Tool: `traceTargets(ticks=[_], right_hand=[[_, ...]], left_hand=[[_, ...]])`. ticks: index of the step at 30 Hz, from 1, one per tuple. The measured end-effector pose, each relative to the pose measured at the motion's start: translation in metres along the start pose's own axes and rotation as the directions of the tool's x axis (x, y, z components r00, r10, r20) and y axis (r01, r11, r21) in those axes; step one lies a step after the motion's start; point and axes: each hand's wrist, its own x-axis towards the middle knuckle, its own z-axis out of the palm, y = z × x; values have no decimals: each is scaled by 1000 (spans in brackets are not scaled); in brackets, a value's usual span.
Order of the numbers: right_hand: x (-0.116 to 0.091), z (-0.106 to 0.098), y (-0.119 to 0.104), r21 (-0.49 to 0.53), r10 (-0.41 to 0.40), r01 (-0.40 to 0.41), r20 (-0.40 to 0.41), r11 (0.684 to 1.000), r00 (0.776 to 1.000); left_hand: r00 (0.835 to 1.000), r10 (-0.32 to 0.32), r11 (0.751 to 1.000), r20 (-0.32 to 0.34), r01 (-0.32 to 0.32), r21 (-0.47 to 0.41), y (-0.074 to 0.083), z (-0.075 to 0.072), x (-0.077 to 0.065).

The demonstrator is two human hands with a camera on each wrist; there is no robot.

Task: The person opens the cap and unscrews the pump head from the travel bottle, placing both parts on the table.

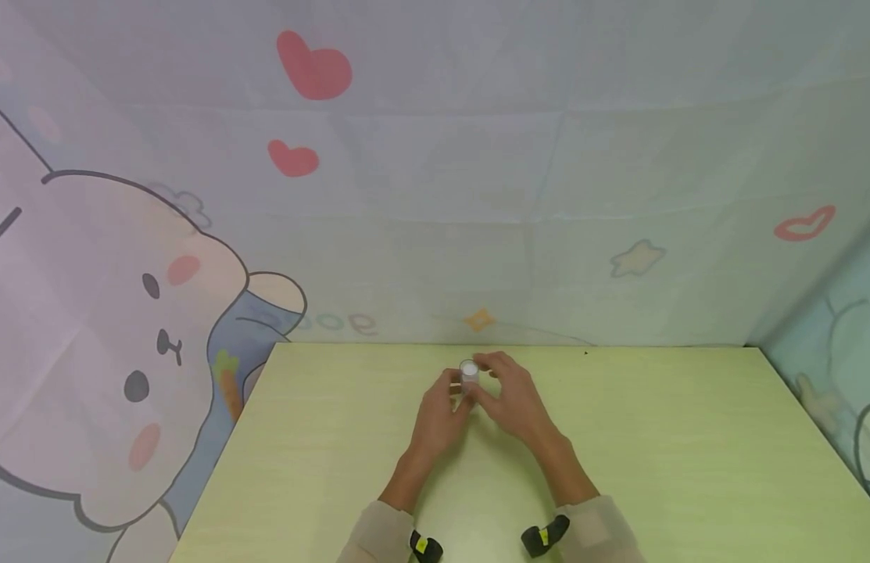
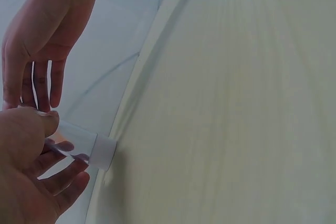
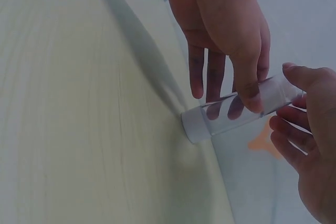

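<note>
A clear cylindrical bottle [image 3: 223,124] with a white lower end [image 3: 196,125] is upright at the far part of the table, its white end down at the tabletop. From above, its round whitish top [image 1: 470,369] shows between the hands. My left hand [image 1: 438,418] grips the clear body, thumb on the near side and fingers behind. At the upper end, my right hand [image 1: 512,395] holds the bottle between thumb and fingers. In the right wrist view the right hand [image 3: 320,135] partly hides that end. Whether the base bears fully on the table, I cannot tell.
The pale yellow-green table [image 1: 688,438] extends to both sides of the hands. Behind its back edge hangs a printed cloth [image 1: 435,266] with hearts and a large cartoon animal. Black straps [image 1: 545,536] sit at both sleeve cuffs.
</note>
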Motion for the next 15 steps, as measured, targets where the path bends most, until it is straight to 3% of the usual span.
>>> traceTargets(ticks=[9,15], right_hand=[[2,2,-2,32,44,-45,14,998,999],[1,0,-5,31,32,-32,0,999,999]], left_hand=[[999,33,998,-1,-33,47,0,1,-1],[998,54,997,-13,-53,53,2,1,-1]])
